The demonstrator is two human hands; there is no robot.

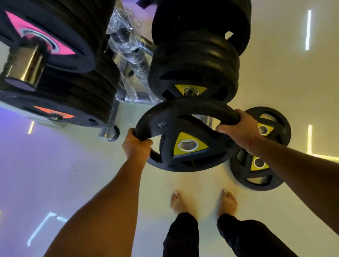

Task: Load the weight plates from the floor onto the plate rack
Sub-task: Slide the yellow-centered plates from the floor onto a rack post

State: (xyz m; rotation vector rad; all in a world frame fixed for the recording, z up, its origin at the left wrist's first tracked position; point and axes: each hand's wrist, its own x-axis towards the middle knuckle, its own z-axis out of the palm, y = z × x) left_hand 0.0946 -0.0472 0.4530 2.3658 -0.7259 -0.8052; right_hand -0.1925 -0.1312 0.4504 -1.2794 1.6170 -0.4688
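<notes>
Black plate [187, 138]: yellow hub, off the floor
Left hand [135, 147]: gripping rim at 9 o'clock
Right hand [239, 129]: gripping rim at 3 o'clock
Rack [131, 52]: 12 o'clock, loaded

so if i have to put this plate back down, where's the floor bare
Bare floor lies left of your left hand, between the rack's caster and your feet, and spreads to the purple-lit area. It is crowded right of the held plate, where two yellow-hub plates lie overlapping on the floor, and ahead, at the loaded rack.
</notes>
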